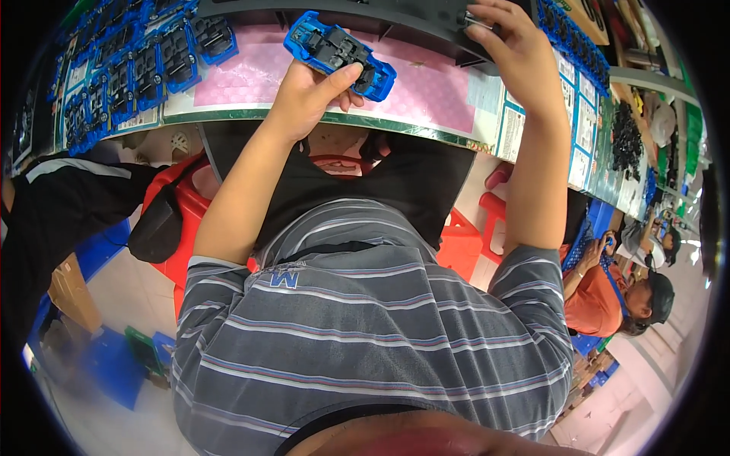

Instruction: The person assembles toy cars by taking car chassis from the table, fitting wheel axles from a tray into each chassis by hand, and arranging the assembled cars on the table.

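My left hand (pixel 306 100) is closed around a blue toy car body (pixel 308 36) with a black interior, held tilted above the near edge of the table. The thumb presses on the black part, and the fingers go underneath. Further right, my right hand (pixel 523 61) reaches over a long black tray (pixel 414 21). Its thumb and fingertips are pinched on a small dark part with a shiny end (pixel 473 20), whose exact kind I cannot make out.
Rows of similar blue car bodies (pixel 152 72) cover the table's left side. More blue pieces (pixel 574 38) line the right, and loose black parts (pixel 627 140) lie beyond. A pink sheet (pixel 251 83) covers the tabletop. A person in orange (pixel 597 300) sits at right; a dark sleeve (pixel 68 205) shows at left.
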Motion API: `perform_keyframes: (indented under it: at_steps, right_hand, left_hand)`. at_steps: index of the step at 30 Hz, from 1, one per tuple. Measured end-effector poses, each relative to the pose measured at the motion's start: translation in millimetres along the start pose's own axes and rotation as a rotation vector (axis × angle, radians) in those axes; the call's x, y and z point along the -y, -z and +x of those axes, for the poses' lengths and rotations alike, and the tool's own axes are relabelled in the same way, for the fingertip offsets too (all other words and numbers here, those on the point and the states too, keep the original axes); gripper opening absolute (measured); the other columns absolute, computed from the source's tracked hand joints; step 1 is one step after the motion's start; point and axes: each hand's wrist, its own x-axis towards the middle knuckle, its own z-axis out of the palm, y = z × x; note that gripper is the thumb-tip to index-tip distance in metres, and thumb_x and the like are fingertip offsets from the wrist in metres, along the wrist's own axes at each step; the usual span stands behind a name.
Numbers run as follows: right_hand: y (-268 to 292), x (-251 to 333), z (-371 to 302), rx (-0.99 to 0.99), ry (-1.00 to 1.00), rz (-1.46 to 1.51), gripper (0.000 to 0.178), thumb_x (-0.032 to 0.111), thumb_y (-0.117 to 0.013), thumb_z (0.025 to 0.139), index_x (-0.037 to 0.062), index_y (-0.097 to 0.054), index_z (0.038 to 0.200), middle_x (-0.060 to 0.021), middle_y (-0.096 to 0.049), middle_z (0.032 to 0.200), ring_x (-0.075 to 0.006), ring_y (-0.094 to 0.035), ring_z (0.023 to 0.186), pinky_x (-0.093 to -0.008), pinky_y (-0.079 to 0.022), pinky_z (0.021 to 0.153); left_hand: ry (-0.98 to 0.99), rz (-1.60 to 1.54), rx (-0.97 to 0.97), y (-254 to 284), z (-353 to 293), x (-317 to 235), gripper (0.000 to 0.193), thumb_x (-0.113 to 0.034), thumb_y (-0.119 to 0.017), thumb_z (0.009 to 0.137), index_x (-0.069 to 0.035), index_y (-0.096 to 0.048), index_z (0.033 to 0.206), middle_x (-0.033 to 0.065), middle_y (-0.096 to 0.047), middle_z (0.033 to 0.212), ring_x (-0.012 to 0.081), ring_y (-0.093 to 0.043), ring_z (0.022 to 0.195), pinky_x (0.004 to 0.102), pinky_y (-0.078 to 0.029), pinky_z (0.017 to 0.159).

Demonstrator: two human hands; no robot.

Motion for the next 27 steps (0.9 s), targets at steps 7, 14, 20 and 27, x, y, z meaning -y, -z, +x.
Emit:
perform_keyframes:
  at_steps: [7, 14, 20, 27]
  right_hand:
    - [-63.8, 25.2, -49.3, -0.075, -0.497, -0.585, 0.029, 0.006, -0.083, 0.073, -0.0042, -0.070, 0.097, -0.0162, -0.068, 0.118, -0.0204, -0.070, 0.098, -0.0297, -0.057, 0.081]
    - [-116.8, -12.8, -68.6, -0.120, -0.305, -0.906, 0.032, 0.013, -0.088, 0.065, 0.0009, -0.070, 0.088, -0.0132, -0.063, 0.120, -0.0288, -0.065, 0.097, -0.0356, -0.052, 0.081]
    - [-104.7, -11.2, -68.3, 0.033, -0.346, -0.780, 0.051, 0.008, -0.085, 0.066, -0.0007, -0.065, 0.113, -0.0180, -0.057, 0.123, -0.0346, -0.060, 0.102, -0.0402, -0.052, 0.088]
    - [-104.8, -8.4, -60.1, 0.003, -0.294, -0.917, 0.058, 0.015, -0.088, 0.064, 0.0007, -0.065, 0.115, -0.0156, -0.064, 0.110, -0.0345, -0.059, 0.106, -0.0412, -0.049, 0.091]
  left_hand:
    - [-0.003, -0.097, 0.012, -7.6, -2.6, -2.3, 0.033, -0.023, -0.066, 0.096, 0.000, -0.057, 0.117, 0.0113, -0.069, 0.096, 0.0194, -0.070, 0.081, 0.0286, -0.057, 0.070]
    - [-0.035, 0.046, 0.039, -2.8, -0.9, 3.5, 0.036, -0.018, -0.061, 0.099, -0.002, -0.050, 0.128, 0.0096, -0.063, 0.118, 0.0174, -0.063, 0.105, 0.0315, -0.053, 0.087]
    - [-0.087, -0.009, -0.007, -6.8, -3.9, 6.0, 0.028, -0.016, -0.068, 0.095, -0.001, -0.057, 0.116, 0.0054, -0.067, 0.100, 0.0141, -0.068, 0.090, 0.0300, -0.058, 0.079]
    - [-0.128, 0.044, -0.013, -13.0, -2.8, 2.1, 0.029, -0.016, -0.067, 0.095, -0.001, -0.058, 0.117, 0.0069, -0.069, 0.103, 0.0140, -0.068, 0.089, 0.0305, -0.057, 0.077]
